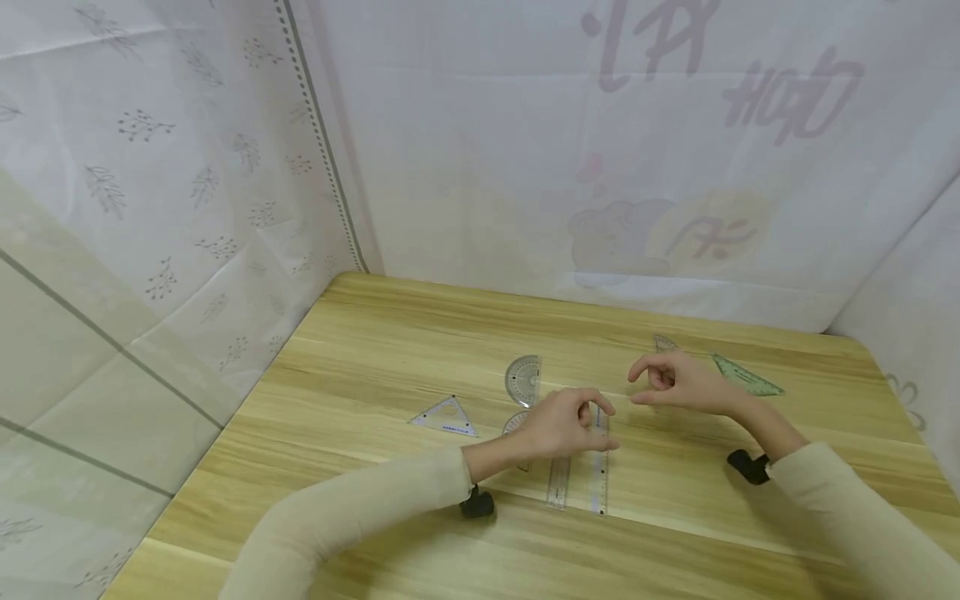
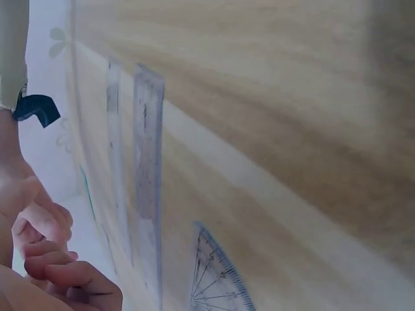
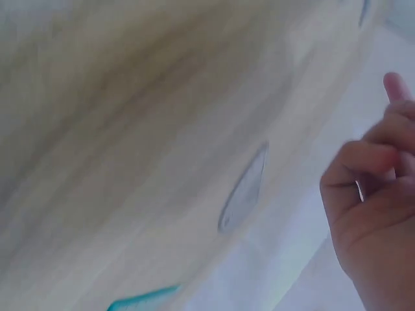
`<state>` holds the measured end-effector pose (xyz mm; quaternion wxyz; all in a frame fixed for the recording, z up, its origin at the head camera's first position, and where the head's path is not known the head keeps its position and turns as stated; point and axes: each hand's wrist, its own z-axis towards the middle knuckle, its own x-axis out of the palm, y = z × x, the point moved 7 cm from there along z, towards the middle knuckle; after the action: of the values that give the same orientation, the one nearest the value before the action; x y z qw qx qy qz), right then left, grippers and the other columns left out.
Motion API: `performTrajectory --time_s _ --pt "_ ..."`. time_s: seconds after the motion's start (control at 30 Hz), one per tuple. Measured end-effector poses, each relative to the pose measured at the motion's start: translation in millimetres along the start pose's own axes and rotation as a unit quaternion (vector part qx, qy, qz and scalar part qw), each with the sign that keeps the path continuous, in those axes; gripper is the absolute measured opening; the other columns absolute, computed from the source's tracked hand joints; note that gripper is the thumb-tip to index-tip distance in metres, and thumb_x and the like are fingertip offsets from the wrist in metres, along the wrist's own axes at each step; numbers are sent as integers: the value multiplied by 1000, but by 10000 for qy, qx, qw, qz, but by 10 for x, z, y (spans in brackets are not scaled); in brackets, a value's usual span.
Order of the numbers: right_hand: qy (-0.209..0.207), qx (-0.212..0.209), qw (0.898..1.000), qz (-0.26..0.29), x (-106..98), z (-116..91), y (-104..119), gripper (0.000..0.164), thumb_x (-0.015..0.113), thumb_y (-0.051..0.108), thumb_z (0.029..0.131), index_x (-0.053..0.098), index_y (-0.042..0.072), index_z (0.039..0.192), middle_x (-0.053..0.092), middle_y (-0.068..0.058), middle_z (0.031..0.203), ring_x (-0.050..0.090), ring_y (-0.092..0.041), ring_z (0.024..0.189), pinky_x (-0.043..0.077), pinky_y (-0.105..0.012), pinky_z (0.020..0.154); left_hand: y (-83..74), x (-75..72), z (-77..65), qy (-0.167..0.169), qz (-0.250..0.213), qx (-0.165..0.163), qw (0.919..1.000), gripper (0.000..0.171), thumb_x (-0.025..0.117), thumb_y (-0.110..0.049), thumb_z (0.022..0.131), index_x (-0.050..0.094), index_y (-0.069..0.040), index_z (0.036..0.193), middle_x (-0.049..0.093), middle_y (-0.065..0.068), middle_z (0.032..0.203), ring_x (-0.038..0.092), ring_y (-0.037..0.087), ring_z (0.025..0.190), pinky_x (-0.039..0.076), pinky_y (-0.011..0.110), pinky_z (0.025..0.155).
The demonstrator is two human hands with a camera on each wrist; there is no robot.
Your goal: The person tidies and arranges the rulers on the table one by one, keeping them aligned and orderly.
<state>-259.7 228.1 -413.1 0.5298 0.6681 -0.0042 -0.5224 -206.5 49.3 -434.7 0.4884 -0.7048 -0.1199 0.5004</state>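
My left hand (image 1: 566, 423) hovers over two clear rulers, its index finger and thumb apart and nothing between them. One ruler (image 1: 601, 483) lies under the fingertips; the other ruler (image 1: 558, 483) is partly hidden by the hand. A clear protractor (image 1: 522, 381) lies just behind this hand, and another protractor (image 1: 514, 422) is half covered by it. To the right, my right hand (image 1: 682, 383) is raised with curved fingers and holds nothing. Behind it shows a partly hidden small protractor (image 1: 664, 342); a green set square (image 1: 746, 377) lies to its right.
A clear set square (image 1: 447, 418) lies on the left of the wooden table (image 1: 360, 350). Black wrist-worn pieces (image 1: 477, 503) hang below both cuffs. A printed white cloth (image 1: 465, 167) stands behind the table and along its sides.
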Motion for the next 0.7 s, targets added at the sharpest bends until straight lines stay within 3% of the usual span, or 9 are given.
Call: performTrajectory --time_s 0.27,0.47,0.7 --pt "522 245 9955 757 -180 -95 -129 37 73 4 94 59 -8 126 61 -9 85 57 -26 62 51 -34 56 -46 -7 151 65 -593 406 9974 46 85 -25 86 67 -8 125 50 -6 67 42 4 54 38 19 54" --pt "753 967 9891 819 -312 -214 -272 51 72 12 97 50 -7 139 59 -17 101 64 -37 74 54 -41 66 -85 -21 272 38 -1028 702 9922 46 83 -18 88 65 -3 128 51 -4 72 43 5 58 41 19 59" --pt "1080 1452 9787 967 -396 -325 -384 58 70 13 98 43 -3 147 55 -22 111 63 -42 76 53 -41 65 -108 13 402 -40 -1417 472 9888 49 83 -18 88 62 -4 130 53 -3 75 46 6 61 43 20 60"
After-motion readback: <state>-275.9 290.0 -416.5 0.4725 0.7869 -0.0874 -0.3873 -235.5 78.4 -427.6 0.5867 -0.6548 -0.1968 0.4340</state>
